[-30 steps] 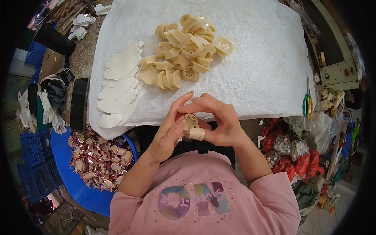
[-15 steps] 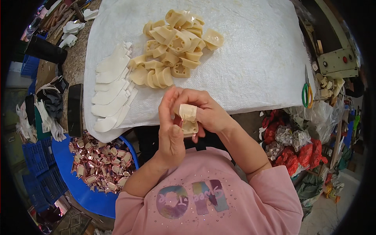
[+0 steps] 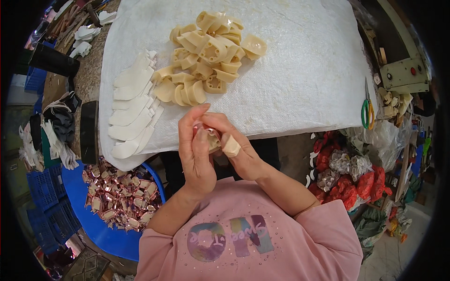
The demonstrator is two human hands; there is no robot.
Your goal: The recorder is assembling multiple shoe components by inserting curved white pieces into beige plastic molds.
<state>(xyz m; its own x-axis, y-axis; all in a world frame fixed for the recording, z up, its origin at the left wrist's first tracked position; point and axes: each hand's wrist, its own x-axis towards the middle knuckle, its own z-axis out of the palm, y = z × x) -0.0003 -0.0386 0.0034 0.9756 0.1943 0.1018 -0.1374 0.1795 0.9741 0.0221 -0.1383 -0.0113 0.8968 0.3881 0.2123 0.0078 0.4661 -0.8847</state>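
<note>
In front of my chest, just off the table's near edge, both hands close round a small hollow cream part with a shiny pink metallic side (image 3: 213, 140). My left hand (image 3: 197, 157) grips it, its thumb lying along the near side. My right hand (image 3: 239, 152) wraps round from the other side, fingers behind the part. A cream cover (image 3: 231, 146) sits over the right thumb. My palms hide much of the part. Beyond the hands lies a heap of tan moulded pieces (image 3: 211, 51). To their left, curved white cut-outs (image 3: 131, 103) overlap in a row.
A white woven sheet (image 3: 300, 70) covers the table. Green-and-orange scissors (image 3: 367, 112) lie at its right edge. A blue tub (image 3: 112, 243) of shiny pink parts (image 3: 124, 194) stands low left. Red plastic bags (image 3: 347, 189) are piled at lower right. A dark flat box (image 3: 89, 133) lies left.
Both hands have shifted slightly left and turned the part, so its shiny pink side now shows. The covered right thumb has swung toward me, away from the part's opening.
</note>
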